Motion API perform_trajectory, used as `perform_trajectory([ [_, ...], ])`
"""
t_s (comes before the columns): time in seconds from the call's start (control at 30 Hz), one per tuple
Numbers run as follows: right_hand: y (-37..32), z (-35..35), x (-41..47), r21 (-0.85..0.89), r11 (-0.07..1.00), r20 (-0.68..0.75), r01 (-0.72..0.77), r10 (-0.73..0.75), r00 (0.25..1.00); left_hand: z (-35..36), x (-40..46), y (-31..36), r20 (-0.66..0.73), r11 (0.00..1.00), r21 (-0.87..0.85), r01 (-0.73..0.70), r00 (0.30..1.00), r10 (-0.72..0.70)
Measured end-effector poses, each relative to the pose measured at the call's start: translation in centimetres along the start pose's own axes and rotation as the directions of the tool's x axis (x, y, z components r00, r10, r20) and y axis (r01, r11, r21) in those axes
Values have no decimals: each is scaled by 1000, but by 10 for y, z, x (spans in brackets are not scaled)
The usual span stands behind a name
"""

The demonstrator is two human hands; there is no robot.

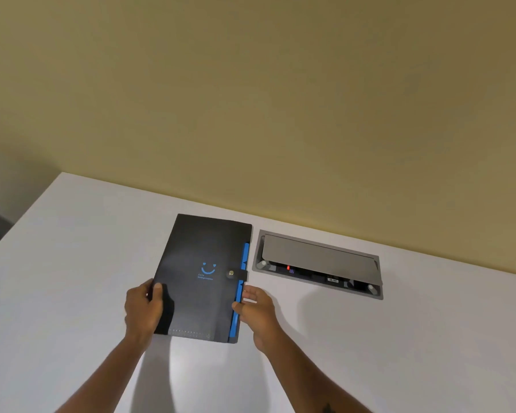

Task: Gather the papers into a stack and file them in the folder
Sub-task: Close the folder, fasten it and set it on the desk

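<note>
A black folder [203, 263] with a blue smile mark lies closed on the white table [72, 263]. Its strap is snapped onto a metal button, and blue divider tabs stick out along its right edge. My left hand [142, 311] grips the folder's left edge, thumb on the cover. At the right edge, near the blue tabs, my right hand [258, 311] touches the folder with thumb and fingertips. No loose papers are in view.
A grey cable box [319, 260] is set into the table just right of the folder, its lid propped partly open over sockets. An olive wall runs behind the table. The table's left edge drops to a dark floor.
</note>
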State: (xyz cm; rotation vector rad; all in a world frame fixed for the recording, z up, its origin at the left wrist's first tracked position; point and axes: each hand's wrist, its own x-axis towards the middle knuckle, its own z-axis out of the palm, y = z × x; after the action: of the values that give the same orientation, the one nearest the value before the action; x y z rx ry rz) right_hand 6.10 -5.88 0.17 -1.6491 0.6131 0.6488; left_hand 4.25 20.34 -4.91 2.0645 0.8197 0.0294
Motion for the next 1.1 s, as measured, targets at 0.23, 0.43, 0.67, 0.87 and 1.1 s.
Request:
perform_trajectory([
  [0.23, -10, -3, 23, 81, 997, -16, 5, -4, 1000, 17, 29, 19, -17, 991, 134, -29, 999, 32],
  [0.43, -15, -3, 30, 101, 995, -14, 16, -15, 1000, 22, 44, 19, 17, 980, 189, -59, 998, 57],
  [0.67, -18, -7, 32, 83, 996, 5, 16, -16, 1000, 27, 58, 11, 46, 980, 198, -22, 999, 13],
  [0.87, -16, -24, 12, -1, 1000, -13, 28, -28, 1000, 19, 33, 31, 41, 982, 190, 6, 999, -14],
  [1.1, 10, -81, -28, -238, 969, -97, 66, -91, 991, 11, -16, 34, 48, 948, 297, -113, 993, 104],
])
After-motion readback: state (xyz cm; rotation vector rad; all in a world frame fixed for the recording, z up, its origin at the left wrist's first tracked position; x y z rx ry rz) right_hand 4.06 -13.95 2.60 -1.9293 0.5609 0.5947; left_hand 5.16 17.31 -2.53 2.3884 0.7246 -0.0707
